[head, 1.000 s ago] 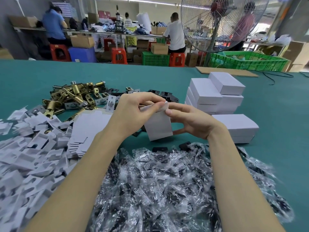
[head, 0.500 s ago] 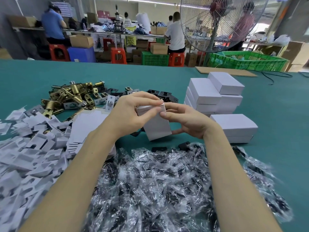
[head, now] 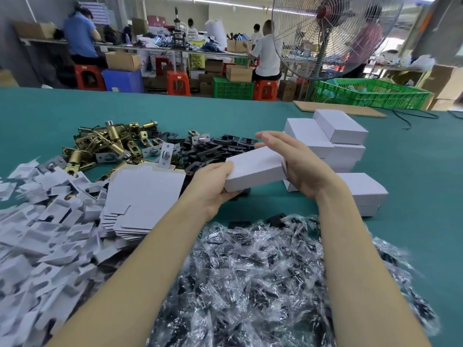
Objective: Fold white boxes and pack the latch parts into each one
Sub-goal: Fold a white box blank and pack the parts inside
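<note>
I'm gripping the box point(head: 255, 169) by one end with my left hand point(head: 215, 186) — right hand point(head: 295, 166), held flat, is pressing the other end, likely squaring it shut.
</note>
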Motion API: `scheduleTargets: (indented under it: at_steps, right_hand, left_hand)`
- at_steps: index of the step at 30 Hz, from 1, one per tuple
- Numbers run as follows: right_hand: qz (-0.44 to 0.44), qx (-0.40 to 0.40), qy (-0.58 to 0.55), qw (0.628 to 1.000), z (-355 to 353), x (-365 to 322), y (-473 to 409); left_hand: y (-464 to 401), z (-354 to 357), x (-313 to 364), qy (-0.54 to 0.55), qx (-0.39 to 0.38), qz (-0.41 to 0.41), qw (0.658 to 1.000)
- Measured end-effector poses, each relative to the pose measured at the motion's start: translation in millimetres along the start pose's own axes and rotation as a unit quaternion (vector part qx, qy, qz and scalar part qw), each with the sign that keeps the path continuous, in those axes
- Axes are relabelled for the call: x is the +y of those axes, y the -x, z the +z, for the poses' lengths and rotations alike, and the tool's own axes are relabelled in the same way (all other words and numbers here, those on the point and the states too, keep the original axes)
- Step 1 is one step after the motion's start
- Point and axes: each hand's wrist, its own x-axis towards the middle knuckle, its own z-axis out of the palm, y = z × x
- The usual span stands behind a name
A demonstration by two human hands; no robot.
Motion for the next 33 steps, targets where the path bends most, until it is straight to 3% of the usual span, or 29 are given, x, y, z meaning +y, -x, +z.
scheduleTargets:
  at_steps: [3,9,15,20,28,33]
  right_hand:
    - [0.003,0.011,0.017,1.000,0.5,2.6,1.0]
    - [0.022,0.012,0.048,0.999,5.7,3.4,-7.1]
    - [0.106,0.005,-0.015,0.994,9.6,9.3,-8.2]
    - [0.157,-0.002,0.005,0.988,10.8,22.6,-0.1]
    - [0.160,0.068,-0.011,0.985,6.1,21.2,-4.4]
    - [0.174,0.043,-0.046,0.983,4.1,30.1,0.4]
  left_hand:
    - [0.8,0.5,-5.4,0.068,-0.007,-0.050,0.996]
    - [-1.7,1.6,-11.3,0.111,-0.021,-0.044,0.993]
    - [-6.2,1.5,-13.7,-0.032,0.014,0.048,0.998]
    - [-8.2,-6.0,-0.7,-0.179,0.025,0.139,0.974]
    - [-8.3,-6.7,1.9,-0.141,-0.017,0.063,0.988]
    - [-2.5,-11.3,5.7,-0.238,-0.009,0.046,0.970]
